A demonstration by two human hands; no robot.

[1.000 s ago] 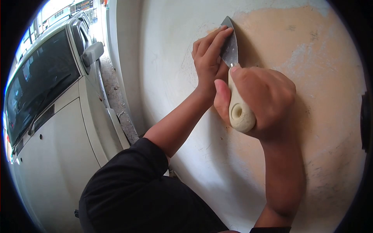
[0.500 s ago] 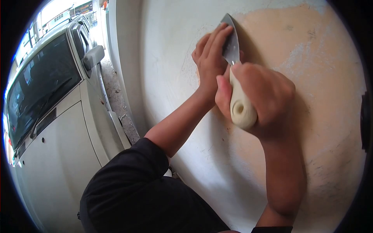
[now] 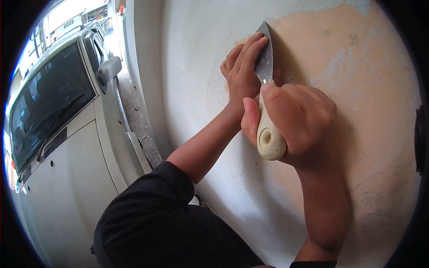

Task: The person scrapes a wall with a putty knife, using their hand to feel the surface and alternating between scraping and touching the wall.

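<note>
My right hand (image 3: 308, 123) is closed around the cream handle of a putty knife (image 3: 271, 138). The handle has a hole near its end, and the grey metal blade points up along the wall. Fingers of my left hand (image 3: 243, 69) are fairly straight, with their tips on the blade's left side near its point. A fingertip shows at the blade's right side; whose hand it belongs to is hard to make out. Behind both hands is a wall (image 3: 380, 147) with a large peach-tan patch bordered by whitish paint. The blade's contact edge is hidden.
A pale car (image 3: 67, 178) with a dark windscreen and side mirror (image 3: 109, 68) stands at the left. A vertical wall edge (image 3: 149, 80) lies between it and the work surface. Rough ground (image 3: 132, 107) shows beside the car. A dark object (image 3: 420, 140) is at the right edge.
The putty knife has shifted slightly down, its handle end swinging left. My right hand moved down with it, and my left hand's fingertips moved slightly down too.
</note>
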